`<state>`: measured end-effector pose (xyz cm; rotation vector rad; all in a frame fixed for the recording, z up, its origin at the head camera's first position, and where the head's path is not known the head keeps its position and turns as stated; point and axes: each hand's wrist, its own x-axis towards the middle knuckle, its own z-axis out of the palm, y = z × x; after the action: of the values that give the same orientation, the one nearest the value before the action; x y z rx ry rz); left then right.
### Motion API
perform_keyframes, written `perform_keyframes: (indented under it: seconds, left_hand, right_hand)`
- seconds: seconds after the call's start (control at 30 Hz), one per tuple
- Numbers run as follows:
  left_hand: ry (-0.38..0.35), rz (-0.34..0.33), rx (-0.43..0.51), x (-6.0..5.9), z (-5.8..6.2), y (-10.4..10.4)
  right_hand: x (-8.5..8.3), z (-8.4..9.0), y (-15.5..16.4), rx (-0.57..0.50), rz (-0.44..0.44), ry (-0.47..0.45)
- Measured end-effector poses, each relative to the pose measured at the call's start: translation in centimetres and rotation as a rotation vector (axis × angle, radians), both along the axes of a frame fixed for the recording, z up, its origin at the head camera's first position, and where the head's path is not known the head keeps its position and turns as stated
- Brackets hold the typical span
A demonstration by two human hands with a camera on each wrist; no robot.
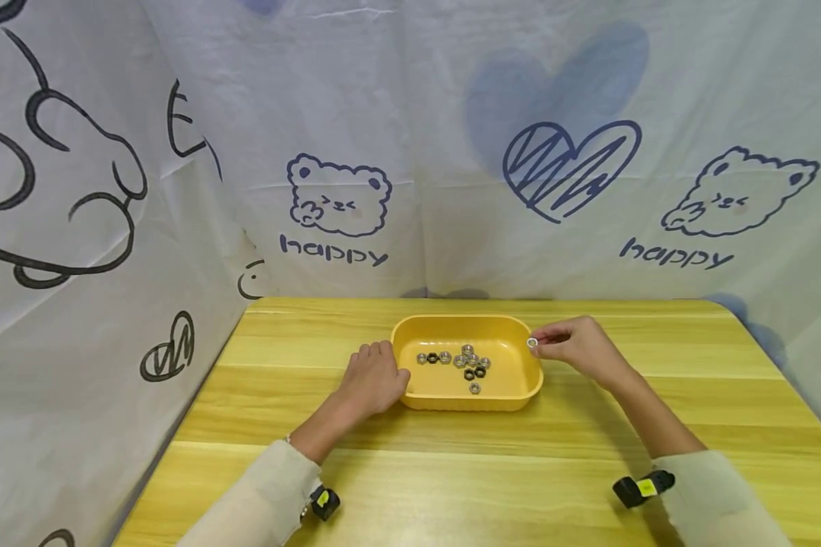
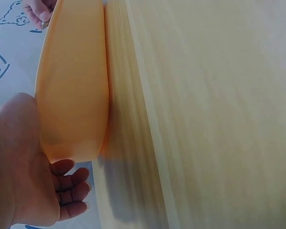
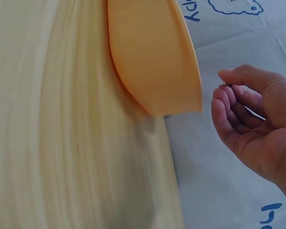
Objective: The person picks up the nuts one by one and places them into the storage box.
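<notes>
A yellow plastic tray (image 1: 451, 404) holds several hex nuts, most of them silver and a few black, such as the black nut (image 1: 469, 374). My left hand (image 1: 372, 377) grips the tray's left end, thumb over the rim and fingers bent along the outside wall. Between thumb and fingertips, my right hand (image 1: 578, 351) pinches a silver nut (image 1: 532, 343) just above the right rim. In the right wrist view that hand (image 3: 257, 109) stands beside the tray's end (image 3: 157, 62), and the nut is mostly hidden by the fingers.
The tray stands on a wooden table (image 1: 451, 486) towards its far edge. Behind the table hangs a white cloth (image 1: 424, 91) with bear and heart drawings; another cloth wall (image 1: 75, 342) is on the left. Each wrist wears a black strap device (image 1: 643, 488).
</notes>
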<state>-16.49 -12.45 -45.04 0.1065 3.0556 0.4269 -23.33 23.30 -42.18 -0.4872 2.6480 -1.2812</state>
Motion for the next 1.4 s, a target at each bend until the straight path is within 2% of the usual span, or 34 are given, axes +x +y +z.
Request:
perform_keyframes:
  seconds: [0.23,0.67,1.13,1.4]
  left_hand:
    - [-0.012,0.004,0.001,-0.1,0.0,-0.1]
    - [0.002,-0.003,0.001,-0.1,0.1,0.0]
    - [-0.006,0.001,0.017,0.0,0.2,0.1]
    - [-0.012,0.006,0.002,0.0,0.1,0.1]
  right_hand:
    - [-0.3,0.4,-0.9,-0.001,0.011,0.012]
    - [-0.5,-0.1,-2.4,-0.027,0.059,0.001]
    - [-0.7,-0.6,-3.9,0.002,0.110,0.021]
    - [-0.6,-1.0,-4.9,0.059,0.183,0.081]
